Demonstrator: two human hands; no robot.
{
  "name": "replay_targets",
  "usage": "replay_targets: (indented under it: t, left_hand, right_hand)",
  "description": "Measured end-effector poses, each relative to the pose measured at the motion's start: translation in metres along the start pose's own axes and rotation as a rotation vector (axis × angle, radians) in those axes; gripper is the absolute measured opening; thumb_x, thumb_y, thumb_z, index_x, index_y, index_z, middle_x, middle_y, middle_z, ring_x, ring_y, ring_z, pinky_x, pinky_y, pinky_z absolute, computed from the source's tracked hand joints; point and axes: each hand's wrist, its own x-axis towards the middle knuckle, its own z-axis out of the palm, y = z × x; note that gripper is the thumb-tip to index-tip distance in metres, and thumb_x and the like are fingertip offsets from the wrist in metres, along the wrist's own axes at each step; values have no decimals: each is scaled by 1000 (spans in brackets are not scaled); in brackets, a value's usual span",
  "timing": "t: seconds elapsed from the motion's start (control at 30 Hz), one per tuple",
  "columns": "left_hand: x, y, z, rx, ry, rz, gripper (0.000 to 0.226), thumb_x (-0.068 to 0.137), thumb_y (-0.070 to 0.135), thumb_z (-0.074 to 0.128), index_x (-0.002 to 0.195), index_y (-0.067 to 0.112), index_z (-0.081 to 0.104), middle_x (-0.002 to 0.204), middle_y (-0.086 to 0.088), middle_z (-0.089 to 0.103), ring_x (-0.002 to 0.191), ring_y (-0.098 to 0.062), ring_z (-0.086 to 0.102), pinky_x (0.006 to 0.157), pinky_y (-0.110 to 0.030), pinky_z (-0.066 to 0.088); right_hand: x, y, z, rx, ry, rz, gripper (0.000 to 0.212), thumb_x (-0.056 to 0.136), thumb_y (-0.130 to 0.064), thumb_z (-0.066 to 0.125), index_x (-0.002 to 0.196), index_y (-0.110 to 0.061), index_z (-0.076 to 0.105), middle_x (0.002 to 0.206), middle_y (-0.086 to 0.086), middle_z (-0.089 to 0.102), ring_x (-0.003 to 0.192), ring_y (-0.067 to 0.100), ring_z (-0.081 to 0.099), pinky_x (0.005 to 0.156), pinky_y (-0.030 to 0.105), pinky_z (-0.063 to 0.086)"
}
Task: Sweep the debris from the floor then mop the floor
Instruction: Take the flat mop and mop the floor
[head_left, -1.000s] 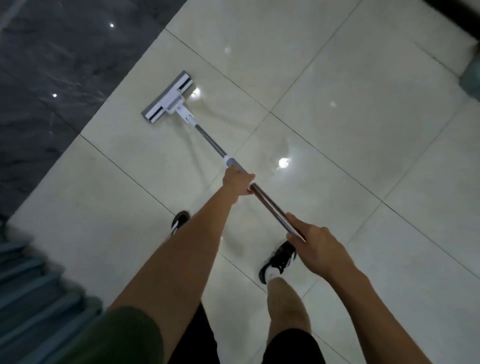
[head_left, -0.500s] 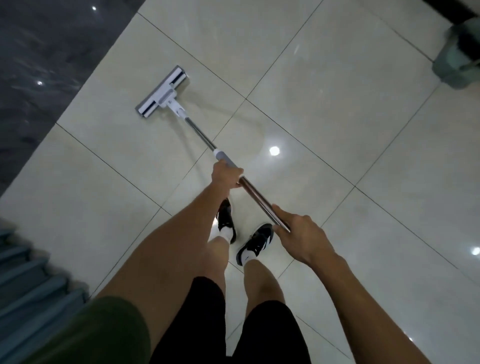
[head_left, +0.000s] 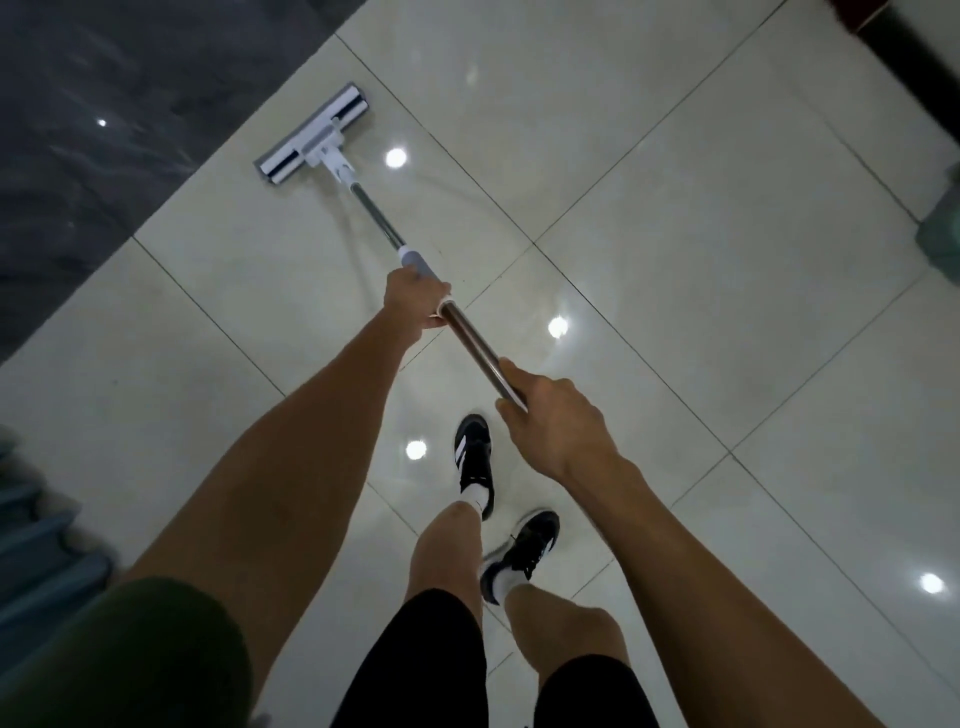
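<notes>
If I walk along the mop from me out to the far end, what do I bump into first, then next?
Right hand → bare brown pole → left hand → grey collar → thin dark rod → flat mop head, lying on the pale tiles by the dark floor strip.

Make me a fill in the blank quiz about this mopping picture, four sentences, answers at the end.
1. Both hands grip the handle of the ____, whose flat head lies on the floor.
2. The ____ hand holds the pole nearer the head; the other hand holds its upper end.
3. The head rests on a pale tile close to the ____ grey floor at the left.
4. The person wears black ____ with white stripes.

Answers: mop; left; dark; shoes
</notes>
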Motion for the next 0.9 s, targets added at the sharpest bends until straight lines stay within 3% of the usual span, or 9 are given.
replay_targets:
  t: [0.07, 0.13, 0.33, 0.53, 0.7, 0.83, 0.9]
  left_hand:
    - [4, 11, 5, -26, -18, 7, 41, 83, 0, 73, 120, 3, 55, 107, -16, 62, 80, -23, 69, 55, -38, 61]
    - [2, 13, 16, -36, -25, 3, 46, 83, 2, 73, 124, 1, 53, 111, -16, 61, 87, -25, 68, 54, -35, 59]
    - [-23, 6, 64, 36, -33, -68, 49, 84, 5, 75, 126, -2, 51, 123, -21, 58, 104, -34, 66, 72, -48, 61]
    - [-84, -42, 157, 92, -78, -98, 52, 85, 10, 74, 129, -3, 49, 124, -22, 60, 101, -35, 68, 75, -46, 62]
    - [-159, -97, 267, 91, -65, -122, 55, 87, 12, 72, 135, 0, 47, 130, -18, 55, 107, -33, 65, 61, -37, 62]
    - [-211, -130, 336, 33, -90, -97, 68, 86, 12, 69, 145, 3, 35, 138, -20, 51, 115, -37, 61, 82, -48, 60]
    - [-231, -136, 357, 15, -74, -124, 68, 86, 11, 71, 144, 5, 36, 136, -19, 51, 108, -34, 62, 77, -46, 61]
  right_hand:
    - [10, 0, -14, -27, 14, -6, 46, 102, -37, 43, 147, -39, 34, 89, 0, 59, 68, 17, 52, 52, 27, 37]
    - [10, 7, -27, -50, 8, 1, 45, 103, -38, 42, 147, -40, 33, 89, 0, 61, 69, 17, 56, 53, 27, 40]
    - [-11, 54, -51, -69, -40, 27, 47, 103, -41, 38, 149, -41, 27, 81, -3, 54, 79, 22, 57, 70, 37, 52]
    - [-60, 166, -79, -56, -82, 48, 48, 103, -43, 39, 149, -44, 28, 87, -1, 63, 74, 18, 62, 71, 37, 57]
    - [-123, 286, -112, -53, -109, 83, 47, 103, -43, 41, 149, -47, 30, 85, -6, 62, 73, 10, 60, 68, 28, 52]
    - [-167, 359, -147, -37, -128, 90, 48, 101, -44, 45, 147, -51, 33, 87, -7, 62, 75, 9, 58, 69, 28, 51]
    - [-184, 380, -162, -79, -171, 64, 56, 100, -38, 49, 149, -53, 26, 83, -6, 61, 74, 11, 59, 68, 28, 53]
